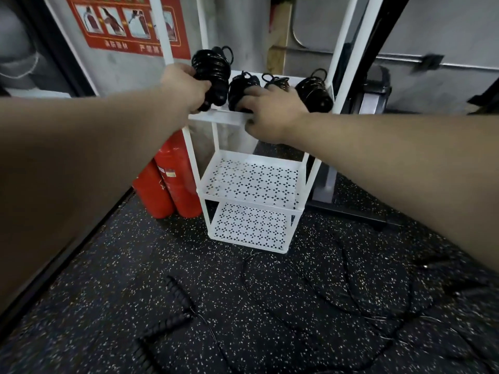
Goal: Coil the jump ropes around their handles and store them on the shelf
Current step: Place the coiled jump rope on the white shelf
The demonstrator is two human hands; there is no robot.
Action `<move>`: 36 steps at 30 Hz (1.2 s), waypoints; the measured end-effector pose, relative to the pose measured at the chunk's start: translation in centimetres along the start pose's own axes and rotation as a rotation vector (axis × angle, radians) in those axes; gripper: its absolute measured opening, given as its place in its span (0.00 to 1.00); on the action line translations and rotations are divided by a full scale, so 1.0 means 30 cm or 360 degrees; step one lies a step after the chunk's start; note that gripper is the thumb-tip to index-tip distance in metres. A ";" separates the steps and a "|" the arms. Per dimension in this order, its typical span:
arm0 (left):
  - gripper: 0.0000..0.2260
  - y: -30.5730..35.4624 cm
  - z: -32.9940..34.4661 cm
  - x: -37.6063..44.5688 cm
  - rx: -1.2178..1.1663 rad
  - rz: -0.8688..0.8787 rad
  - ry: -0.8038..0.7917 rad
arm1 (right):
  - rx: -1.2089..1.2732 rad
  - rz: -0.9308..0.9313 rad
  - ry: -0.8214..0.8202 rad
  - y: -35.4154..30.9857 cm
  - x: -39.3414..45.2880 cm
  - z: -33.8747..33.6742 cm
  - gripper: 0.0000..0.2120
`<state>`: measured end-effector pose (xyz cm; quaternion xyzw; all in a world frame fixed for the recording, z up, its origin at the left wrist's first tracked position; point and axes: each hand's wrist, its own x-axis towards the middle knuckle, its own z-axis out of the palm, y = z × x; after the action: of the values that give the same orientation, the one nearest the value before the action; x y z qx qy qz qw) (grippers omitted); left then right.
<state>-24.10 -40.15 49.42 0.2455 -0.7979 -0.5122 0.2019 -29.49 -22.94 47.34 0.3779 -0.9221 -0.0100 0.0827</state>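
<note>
A white metal shelf (216, 118) stands against the wall. My left hand (186, 86) grips a coiled black jump rope (212, 67) at the left end of its upper tier. My right hand (270, 112) rests on that tier, its fingers touching a second coiled rope (241, 86). A third coiled rope (278, 82) shows just behind my right hand, and another coiled rope (314, 91) lies at the tier's right end. On the floor lies an uncoiled rope (297, 287) with black handles (172, 314).
Two red fire extinguishers (167, 182) stand left of the shelf. Two perforated lower tiers (253, 182) hold nothing. A black machine base (348, 201) sits to the right. The floor is dark speckled rubber.
</note>
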 end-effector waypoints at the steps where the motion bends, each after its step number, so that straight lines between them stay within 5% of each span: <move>1: 0.21 0.005 0.005 0.017 0.0067 0.0008 0.0006 | -0.0059 -0.0023 -0.0015 -0.004 0.001 0.003 0.25; 15: 0.16 -0.020 0.039 0.127 0.0516 0.0199 0.0052 | -0.0040 0.0003 -0.0047 0.006 0.001 0.021 0.28; 19: 0.09 0.014 0.047 0.050 0.1077 0.0017 -0.0229 | -0.0086 -0.0026 -0.0083 -0.003 0.006 0.018 0.28; 22: 0.11 0.018 0.061 0.033 0.1420 0.0231 -0.0262 | -0.0070 -0.0005 -0.0111 -0.003 0.006 0.016 0.29; 27: 0.16 -0.028 0.082 -0.003 0.1296 0.0467 -0.0133 | 0.0154 -0.0022 -0.0089 -0.006 -0.035 0.000 0.30; 31: 0.23 -0.055 0.099 -0.097 0.1250 0.0647 -0.0275 | 0.0191 -0.0024 -0.0025 -0.001 -0.114 -0.015 0.28; 36: 0.16 -0.032 0.155 -0.305 0.1293 0.0839 -0.0534 | 0.0205 0.0016 -0.0121 0.023 -0.283 -0.045 0.24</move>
<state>-19.28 -31.67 46.07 0.0090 -0.9888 -0.1247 0.0818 -23.80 -16.45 47.49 0.3770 -0.9252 0.0353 0.0233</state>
